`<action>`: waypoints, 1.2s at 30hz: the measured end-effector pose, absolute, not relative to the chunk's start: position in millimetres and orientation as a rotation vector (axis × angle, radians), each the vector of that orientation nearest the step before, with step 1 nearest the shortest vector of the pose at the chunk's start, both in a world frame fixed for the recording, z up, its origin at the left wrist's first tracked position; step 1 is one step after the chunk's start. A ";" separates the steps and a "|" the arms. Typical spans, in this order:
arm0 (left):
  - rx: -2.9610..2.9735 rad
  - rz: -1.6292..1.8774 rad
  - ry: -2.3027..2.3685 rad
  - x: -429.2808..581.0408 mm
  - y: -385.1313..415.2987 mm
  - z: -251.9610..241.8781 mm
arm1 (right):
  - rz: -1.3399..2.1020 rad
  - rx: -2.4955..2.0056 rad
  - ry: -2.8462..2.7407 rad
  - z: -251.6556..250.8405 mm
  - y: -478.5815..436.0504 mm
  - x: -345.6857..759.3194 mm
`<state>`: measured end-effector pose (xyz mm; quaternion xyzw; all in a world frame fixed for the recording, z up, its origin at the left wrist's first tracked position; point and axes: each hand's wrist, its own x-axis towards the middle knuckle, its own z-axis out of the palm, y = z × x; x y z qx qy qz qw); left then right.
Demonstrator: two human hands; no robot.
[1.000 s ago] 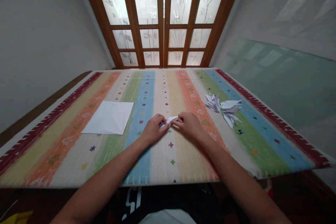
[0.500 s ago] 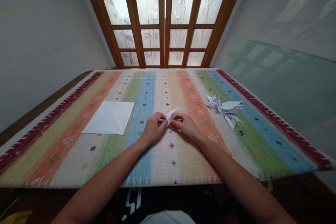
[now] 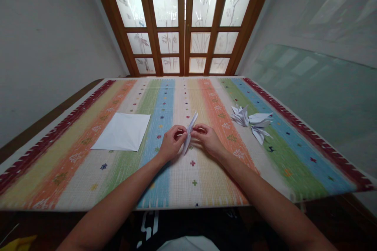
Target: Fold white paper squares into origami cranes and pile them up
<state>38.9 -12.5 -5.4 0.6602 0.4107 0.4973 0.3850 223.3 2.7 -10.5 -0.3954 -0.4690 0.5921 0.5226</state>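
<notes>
A narrow folded white paper piece (image 3: pixel 189 130) stands on edge between both hands over the middle of the striped cloth. My left hand (image 3: pixel 171 143) pinches its left side with curled fingers. My right hand (image 3: pixel 207 139) pinches the right side the same way. The paper's upper tip points away from me and its lower tip reaches down toward the cloth. Both forearms stretch in from the near edge.
A flat white paper sheet (image 3: pixel 122 132) lies to the left on the striped tablecloth (image 3: pixel 88 157). Several folded white paper figures (image 3: pixel 251 120) are heaped to the right. Wooden doors with frosted panes (image 3: pixel 184 19) stand beyond the far edge, and a glass pane (image 3: pixel 321 90) leans at right.
The folded paper has been lifted and turned from lying nearly flat to standing upright on edge. Both hands drew closer together around it.
</notes>
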 end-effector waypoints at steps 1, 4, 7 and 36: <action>1.683 1.270 1.039 39.1 -13.2 -5.1 | 1.432 -0.954 -1.100 -10.4 2.4 223.1; 1.714 1.275 1.026 39.5 -14.4 -4.3 | 1.461 -0.966 -1.077 -9.9 1.6 222.7; 1.757 1.279 1.039 39.5 -14.3 -3.8 | 1.479 -0.980 -1.076 -10.3 0.9 222.4; 1.700 1.288 1.058 38.0 -15.6 1.0 | 1.450 -0.926 -1.267 -3.4 -6.1 218.0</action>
